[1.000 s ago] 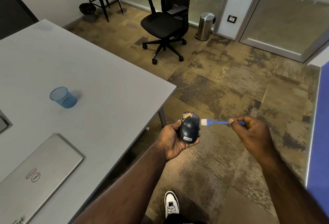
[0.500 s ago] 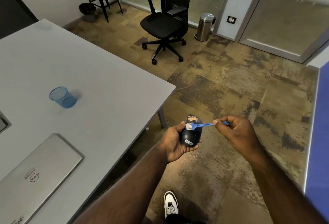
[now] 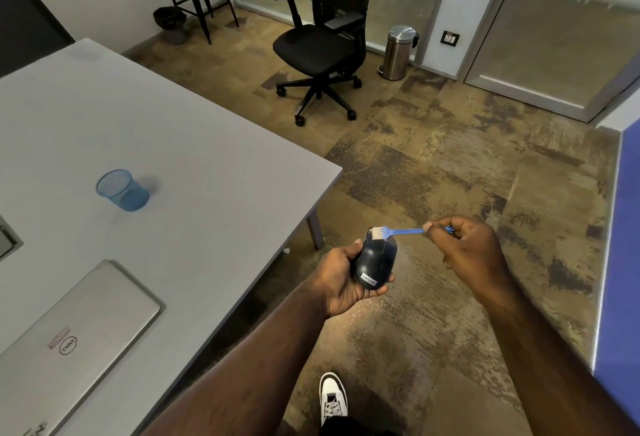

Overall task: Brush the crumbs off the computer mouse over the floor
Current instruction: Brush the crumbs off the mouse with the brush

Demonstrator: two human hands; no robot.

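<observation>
So, mid-frame, the left hand (image 3: pixel 341 278) grips a dark rounded computer mouse (image 3: pixel 375 262); the right hand (image 3: pixel 467 248) pinches a small blue brush (image 3: pixel 398 232), its bristles on the mouse's top end.

I am seeing the left hand (image 3: pixel 341 278) gripping a dark computer mouse (image 3: pixel 375 264), holding it out past the corner of the grey table (image 3: pixel 194 158), over the patterned carpet floor (image 3: pixel 450 165). The right hand (image 3: pixel 471 255) is pinching a small blue brush (image 3: pixel 398 232) by its handle; the white bristles are touching the mouse's far end. Pale specks are lying on the carpet under the hands. On the table, a blue mesh cup (image 3: pixel 123 190) is standing upright, well apart from a closed silver laptop (image 3: pixel 72 342) nearer me. A black office chair (image 3: pixel 325 37) and a steel bin (image 3: pixel 398 53) are standing by the glass wall. A white sneaker (image 3: pixel 332 397) is showing below.
</observation>
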